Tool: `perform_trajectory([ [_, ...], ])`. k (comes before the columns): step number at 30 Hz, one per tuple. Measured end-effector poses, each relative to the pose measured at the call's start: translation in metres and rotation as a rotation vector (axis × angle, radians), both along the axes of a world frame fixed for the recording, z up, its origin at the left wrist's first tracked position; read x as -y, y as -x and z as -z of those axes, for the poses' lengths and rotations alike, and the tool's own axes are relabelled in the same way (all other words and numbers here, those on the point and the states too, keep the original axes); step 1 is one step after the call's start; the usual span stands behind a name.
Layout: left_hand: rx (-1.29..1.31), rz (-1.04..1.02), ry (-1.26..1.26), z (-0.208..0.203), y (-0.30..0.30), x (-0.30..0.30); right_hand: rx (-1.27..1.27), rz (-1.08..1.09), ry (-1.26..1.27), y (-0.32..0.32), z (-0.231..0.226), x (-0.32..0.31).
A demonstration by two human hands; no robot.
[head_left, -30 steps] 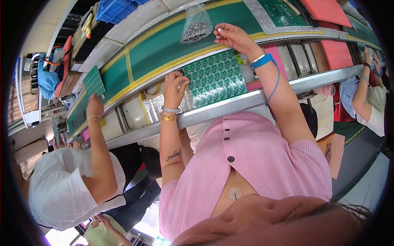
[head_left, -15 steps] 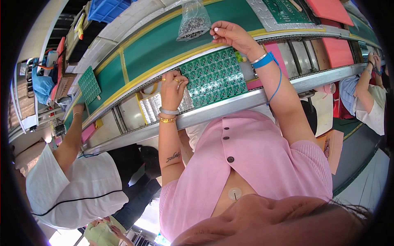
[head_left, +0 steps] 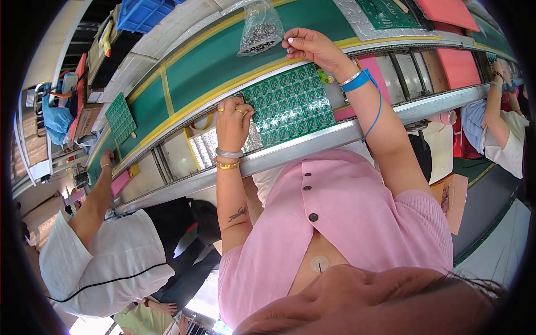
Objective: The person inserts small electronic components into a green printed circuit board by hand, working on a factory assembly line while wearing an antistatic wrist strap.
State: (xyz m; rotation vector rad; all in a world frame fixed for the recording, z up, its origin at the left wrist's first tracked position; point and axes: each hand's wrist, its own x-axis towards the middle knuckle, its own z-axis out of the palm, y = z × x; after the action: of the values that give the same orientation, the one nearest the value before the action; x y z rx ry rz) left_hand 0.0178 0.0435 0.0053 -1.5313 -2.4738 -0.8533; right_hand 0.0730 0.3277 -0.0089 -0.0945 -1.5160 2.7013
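Observation:
A panel of many small green circuit boards point(head_left: 289, 104) lies across the metal rails of the line in front of me. My left hand point(head_left: 234, 124), with rings and bracelets, rests at the panel's left edge. Its fingers are curled in together; whatever they hold is hidden. Beyond the panel, my right hand point(head_left: 314, 49) hovers just right of a clear plastic bag point(head_left: 260, 34) of small metal parts. Thumb and forefinger are pinched there, and anything between them is too small to name. A blue wrist strap point(head_left: 356, 82) with a cord circles my right wrist.
A metal rail point(head_left: 301, 144) runs along my near side. Behind lies a green work surface point(head_left: 206, 62) with yellow tape. Another green board panel point(head_left: 120, 118) leans at the left, near a co-worker's arm point(head_left: 96, 195). A larger green board point(head_left: 388, 14) and red sheets point(head_left: 458, 70) are at right.
My right hand has shifted very slightly left, and my left hand stays at the panel's edge. The co-worker at left has moved an arm and body a little.

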Motion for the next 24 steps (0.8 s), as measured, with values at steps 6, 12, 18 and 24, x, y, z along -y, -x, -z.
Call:
perform_trajectory([
  [6, -0.027, -0.012, 0.019, -0.001, 0.0, 0.001, 0.006, 0.006, 0.001, 0.001, -0.001, 0.002],
  [12, -0.024, -0.007, 0.029, -0.002, -0.001, 0.001, 0.016, 0.016, -0.015, 0.001, -0.002, 0.003],
  [18, 0.058, 0.025, -0.034, -0.007, -0.003, -0.001, 0.056, 0.15, -0.199, -0.003, -0.011, 0.011],
  [24, 0.129, -0.044, -0.206, -0.016, 0.027, -0.03, -0.002, 0.222, -0.487, -0.021, -0.022, 0.031],
])
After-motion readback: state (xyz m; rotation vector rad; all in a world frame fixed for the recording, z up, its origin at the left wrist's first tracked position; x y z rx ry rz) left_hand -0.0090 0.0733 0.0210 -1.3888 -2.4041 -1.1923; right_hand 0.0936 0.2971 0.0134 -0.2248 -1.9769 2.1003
